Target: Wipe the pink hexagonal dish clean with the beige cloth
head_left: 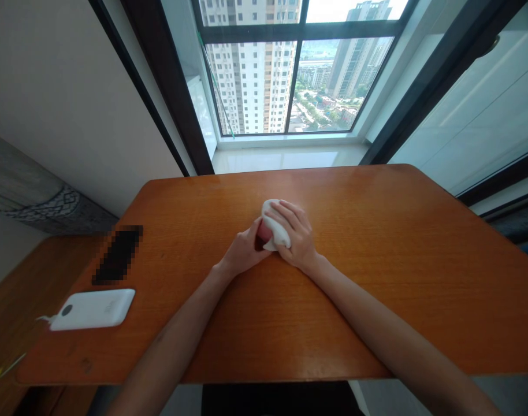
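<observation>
Over the middle of the wooden table (368,248), both hands are close together. My left hand (243,251) is wrapped round a reddish-pink rounded object (264,231), gripping it from the left. Most of that object is covered, so its exact kind cannot be made out. A white tissue or cloth (282,232) lies over its right side and top. From the right, my right hand (299,234) presses this white piece against the object, fingers curled over it.
At the table's left side lies a white, flat rounded device (95,309) with a cord at its left end. Behind it is a dark pixelated rectangle (118,255). A window (296,81) stands beyond the far edge, and a grey patterned curtain (51,190) hangs left.
</observation>
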The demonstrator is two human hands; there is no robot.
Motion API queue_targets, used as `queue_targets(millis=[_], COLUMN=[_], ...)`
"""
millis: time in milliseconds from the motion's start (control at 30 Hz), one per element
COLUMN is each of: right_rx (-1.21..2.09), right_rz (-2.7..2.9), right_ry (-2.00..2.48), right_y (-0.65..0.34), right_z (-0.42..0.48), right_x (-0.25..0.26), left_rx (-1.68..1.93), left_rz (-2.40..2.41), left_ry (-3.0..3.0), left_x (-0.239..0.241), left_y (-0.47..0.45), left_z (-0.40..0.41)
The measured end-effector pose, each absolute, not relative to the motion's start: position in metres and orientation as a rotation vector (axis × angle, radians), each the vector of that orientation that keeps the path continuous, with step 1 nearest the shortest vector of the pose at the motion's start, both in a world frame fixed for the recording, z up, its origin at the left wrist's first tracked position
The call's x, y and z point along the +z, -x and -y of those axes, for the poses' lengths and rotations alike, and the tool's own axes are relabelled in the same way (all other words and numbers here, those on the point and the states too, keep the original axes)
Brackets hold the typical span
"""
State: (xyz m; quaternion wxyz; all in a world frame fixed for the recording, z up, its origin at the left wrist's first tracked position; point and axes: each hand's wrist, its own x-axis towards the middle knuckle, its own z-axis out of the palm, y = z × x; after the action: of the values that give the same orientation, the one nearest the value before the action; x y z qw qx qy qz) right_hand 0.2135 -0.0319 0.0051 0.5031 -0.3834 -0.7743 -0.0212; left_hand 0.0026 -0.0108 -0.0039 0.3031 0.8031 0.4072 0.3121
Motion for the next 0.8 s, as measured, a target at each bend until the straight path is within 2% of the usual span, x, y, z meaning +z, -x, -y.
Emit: queue_targets(millis=[67, 133, 300, 367, 533, 600, 667, 800], right_rx=[-0.17, -0.149, 0.335, 0.393, -0.064, -0.139, -0.04, 0.423], right_rz=[2.007, 1.988, 1.372, 1.292, 1.853, 1.942, 1.836, 1.295], right_ry=[0.834, 0.846, 1.245, 1.308, 0.945, 0.868, 0.921, 1.237], right_y=[-0.212, -0.212, -0.213, -0.213, -0.211, -0.211, -0.21, -0.211], right_z=[0.034, 0.033, 0.025, 0.025, 0.035, 0.036, 0.033, 0.025], right_x=[0.007, 0.007, -0.003, -0.003, 0.009, 0.011, 0.009, -0.001], left_rx=[0.791, 0.797, 0.885, 0.881, 0.834, 0.825, 0.844, 0.862], left_rz=[-1.094, -1.097, -1.072, -1.072, -1.063, -1.069, -1.061, -1.067], left_ry=[-2.111, -2.114, -2.166, -2.176, -2.152, -2.144, -2.159, -2.198], left_x=[-0.004, -0.003, 0.0, -0.001, -0.007, -0.008, -0.006, 0.001], left_y=[-0.002, -0.003, -0.005, -0.005, -0.001, -0.001, -0.001, -0.003], left_z=[0.01, 0.011, 0.013, 0.013, 0.008, 0.007, 0.008, 0.01])
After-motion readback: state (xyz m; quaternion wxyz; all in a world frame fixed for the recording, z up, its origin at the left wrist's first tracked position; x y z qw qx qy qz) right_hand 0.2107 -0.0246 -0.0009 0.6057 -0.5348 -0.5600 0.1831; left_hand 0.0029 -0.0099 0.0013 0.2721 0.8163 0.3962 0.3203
